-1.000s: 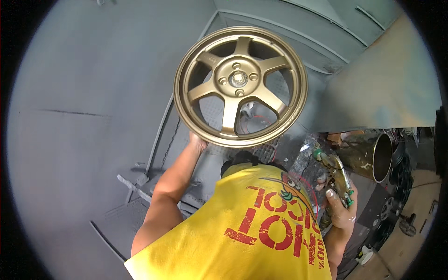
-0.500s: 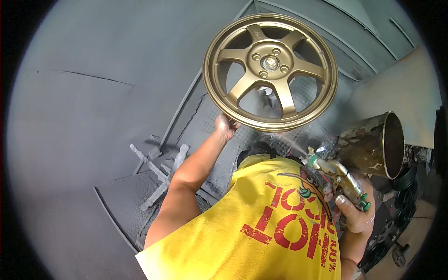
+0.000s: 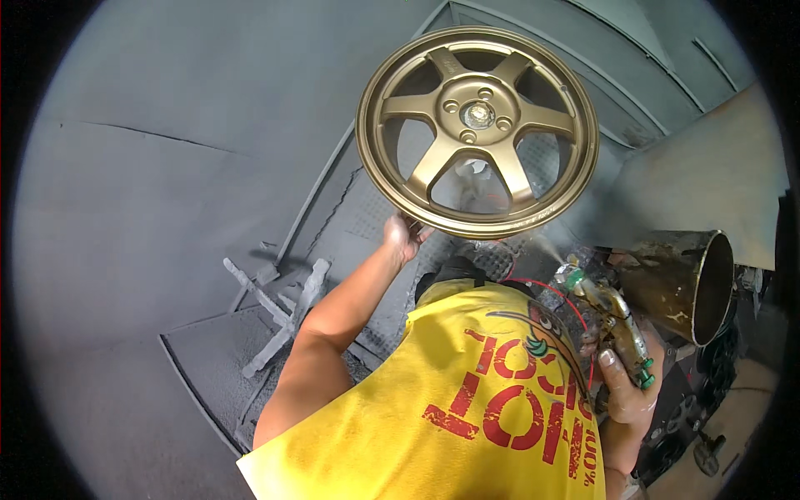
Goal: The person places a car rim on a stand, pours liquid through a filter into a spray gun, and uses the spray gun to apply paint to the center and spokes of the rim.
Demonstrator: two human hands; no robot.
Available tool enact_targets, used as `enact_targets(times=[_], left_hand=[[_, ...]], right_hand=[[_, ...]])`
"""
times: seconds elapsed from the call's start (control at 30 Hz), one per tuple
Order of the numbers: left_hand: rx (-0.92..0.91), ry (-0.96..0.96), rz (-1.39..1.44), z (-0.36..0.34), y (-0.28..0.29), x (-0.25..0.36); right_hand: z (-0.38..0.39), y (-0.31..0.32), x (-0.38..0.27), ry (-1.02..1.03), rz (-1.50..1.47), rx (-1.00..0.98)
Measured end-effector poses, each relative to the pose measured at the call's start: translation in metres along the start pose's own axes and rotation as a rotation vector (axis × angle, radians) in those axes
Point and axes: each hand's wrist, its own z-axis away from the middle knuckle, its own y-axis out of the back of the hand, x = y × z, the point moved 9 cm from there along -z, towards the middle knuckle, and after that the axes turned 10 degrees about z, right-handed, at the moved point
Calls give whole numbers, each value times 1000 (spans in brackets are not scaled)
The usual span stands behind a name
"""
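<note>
A gold six-spoke wheel rim (image 3: 531, 121) is raised at upper centre; my left hand (image 3: 402, 240) grips it from beneath, at its lower-left edge, fingers partly hidden behind it. My right hand (image 3: 627, 383), at lower right, is wrapped round a metal spray gun (image 3: 609, 308) with green fittings. A large, stained metal cylinder (image 3: 667, 283) is just beside the gun; whether it is attached I cannot tell. Pale mist (image 3: 546, 246) comes off the gun's nozzle toward the area below the rim. A red hose (image 3: 577, 308) runs behind the gun.
Grey booth walls (image 3: 150, 217) surround the work. A grey-crusted stand with crossed arms (image 3: 254, 275) is at left, over a coated panel (image 3: 200, 375). A pale curved panel (image 3: 700, 167) is at right, with several dark round items (image 3: 712, 375) below it.
Since a second ago the rim and my left hand have moved right and slightly up, the gun has shifted rightward, and spray has appeared. In the last half second they moved only slightly.
</note>
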Motion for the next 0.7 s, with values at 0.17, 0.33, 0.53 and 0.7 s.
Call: enact_targets(times=[0.17, 0.33, 0.53, 0.7], left_hand=[[-67, 61, 37, 12, -13, -20], [-42, 143, 88, 17, -14, -53], [-45, 232, 157, 27, -50, -99], [-120, 377, 19, 17, -48, -138]], right_hand=[[6, 19, 13, 15, -8, 146], [-1, 19, 11, 28, 7, 81], [-15, -3, 6, -81, -115, -243], [-23, -19, 2, -63, 5, -373]])
